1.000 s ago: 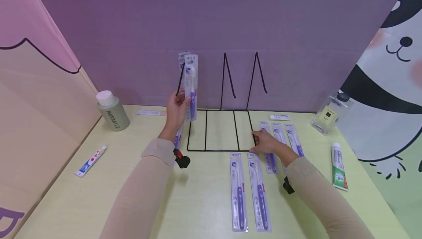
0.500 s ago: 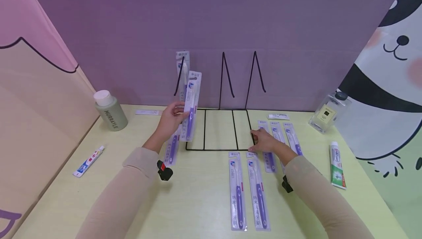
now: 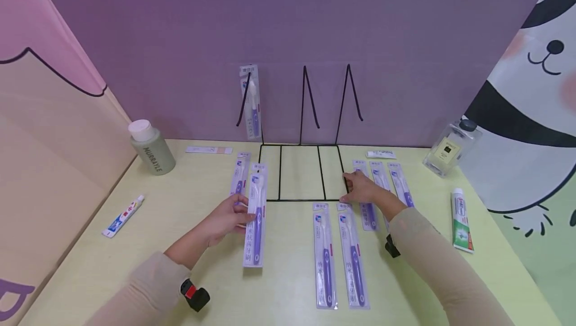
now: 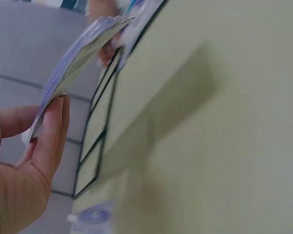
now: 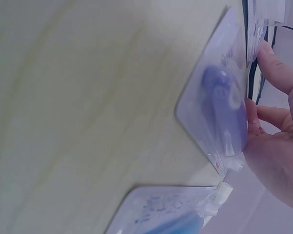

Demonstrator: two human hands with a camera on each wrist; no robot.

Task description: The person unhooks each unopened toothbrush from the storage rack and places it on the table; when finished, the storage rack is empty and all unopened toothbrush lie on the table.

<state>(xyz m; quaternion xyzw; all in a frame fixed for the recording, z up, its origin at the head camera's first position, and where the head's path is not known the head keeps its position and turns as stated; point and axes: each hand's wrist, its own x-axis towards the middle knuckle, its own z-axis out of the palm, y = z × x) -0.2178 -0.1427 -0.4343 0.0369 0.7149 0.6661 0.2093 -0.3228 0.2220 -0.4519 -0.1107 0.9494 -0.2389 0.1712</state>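
My left hand (image 3: 227,221) pinches a packaged toothbrush (image 3: 255,226) with a purple handle, thumb on one side and fingers on the other. The pack is tilted and held above the table; the left wrist view shows its shadow below. My right hand (image 3: 362,188) grips the right edge of the black wire rack (image 3: 280,173), its fingertips at the near right corner of the base. On the rack's left hook hangs another packaged toothbrush (image 3: 251,103). The middle and right hooks (image 3: 348,91) carry nothing. One packaged toothbrush (image 3: 240,173) lies left of the base, partly behind the held one.
Two packaged toothbrushes (image 3: 325,256) lie in front of the rack, and several more (image 3: 399,183) lie right of it. A green bottle (image 3: 153,148) and toothpaste tube (image 3: 123,216) are at left. A perfume bottle (image 3: 450,148) and another toothpaste tube (image 3: 461,221) stand and lie at right.
My left hand has brought the packaged toothbrush down from beside the left hook, toward me and over the table. The right hand has stayed at the rack's corner.
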